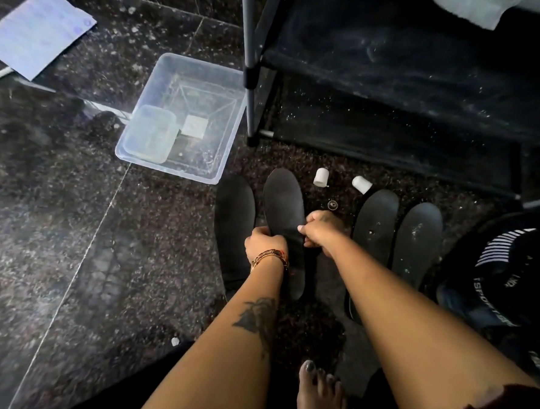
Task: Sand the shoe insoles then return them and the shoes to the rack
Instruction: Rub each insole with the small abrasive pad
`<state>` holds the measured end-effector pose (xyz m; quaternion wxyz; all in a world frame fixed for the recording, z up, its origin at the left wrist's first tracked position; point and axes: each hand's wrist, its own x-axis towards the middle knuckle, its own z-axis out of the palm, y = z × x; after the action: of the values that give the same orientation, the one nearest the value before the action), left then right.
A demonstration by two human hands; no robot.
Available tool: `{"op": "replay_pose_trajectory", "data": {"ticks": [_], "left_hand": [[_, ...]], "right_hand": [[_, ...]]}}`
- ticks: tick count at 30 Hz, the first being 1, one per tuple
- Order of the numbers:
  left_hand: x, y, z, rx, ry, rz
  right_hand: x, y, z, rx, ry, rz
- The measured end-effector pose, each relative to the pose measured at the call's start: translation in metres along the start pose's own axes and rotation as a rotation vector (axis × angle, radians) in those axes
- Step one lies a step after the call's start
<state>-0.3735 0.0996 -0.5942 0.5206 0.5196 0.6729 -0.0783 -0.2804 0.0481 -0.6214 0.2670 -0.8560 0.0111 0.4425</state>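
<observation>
The black shoe rack (412,86) stands on the dark stone floor. Left of its grey leg sits a clear plastic bin (185,117). In front of the rack, a black shoe (508,272) lies far right, with two dusty insoles (396,240) beside it. Further left, the held insole (284,211) is gripped at its edges by the left hand (261,243) and the right hand (320,231), another insole (235,215) just beyond. Two white caps (341,179) lie nearest the rack.
</observation>
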Motion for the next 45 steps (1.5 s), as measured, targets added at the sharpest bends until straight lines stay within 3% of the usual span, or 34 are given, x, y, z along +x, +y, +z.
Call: {"op": "replay_pose_trajectory", "data": {"ticks": [6,15,21,27,31,36,45], "left_hand": [[0.004,-0.002,0.0,0.001,-0.007,0.01],[-0.017,0.004,-0.009,-0.014,-0.035,0.031],[-0.044,0.028,-0.013,-0.014,-0.051,0.157],[-0.07,0.054,0.02,-0.062,-0.182,0.288],[-0.07,0.04,0.063,-0.037,-0.295,0.278],[-0.054,0.004,0.096,0.177,-0.361,0.221],[-0.041,-0.013,0.111,0.245,-0.462,0.148]], "right_hand": [[0.001,0.004,0.002,-0.017,0.011,-0.012],[-0.023,-0.017,-0.021,-0.266,0.06,-0.011],[-0.055,-0.054,-0.094,-0.336,-0.138,-0.143],[-0.086,-0.058,-0.168,-0.388,-0.003,-0.288],[-0.075,0.018,-0.165,-0.288,0.07,-0.169],[-0.045,0.102,-0.132,-0.244,0.152,0.089],[-0.023,0.109,-0.097,-0.187,0.218,0.169]]}}
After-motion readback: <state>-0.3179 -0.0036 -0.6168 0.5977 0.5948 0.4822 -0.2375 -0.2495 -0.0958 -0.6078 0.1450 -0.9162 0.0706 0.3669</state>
